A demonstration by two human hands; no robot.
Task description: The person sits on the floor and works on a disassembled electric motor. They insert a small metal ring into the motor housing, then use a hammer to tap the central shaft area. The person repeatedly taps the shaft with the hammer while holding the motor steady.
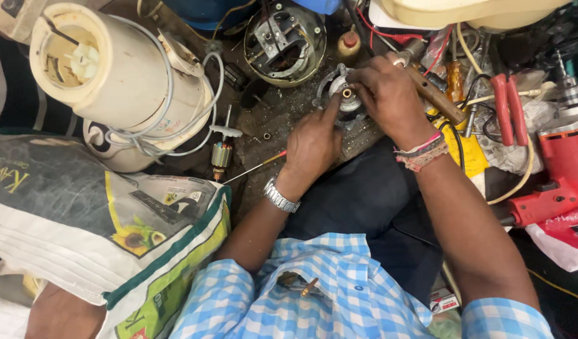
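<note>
A dark, grimy work surface (282, 110) spreads out beyond the fingers, flecked with metal bits. Left of them, clutter crowds the floor. Even, flat light, no hard shadows.

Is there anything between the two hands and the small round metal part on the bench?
Nothing visible. The left hand touches the round metal part with its fingertips from below, and the right hand grips it from the right side. The wooden-handled tool lies behind the right hand, not between.
</note>
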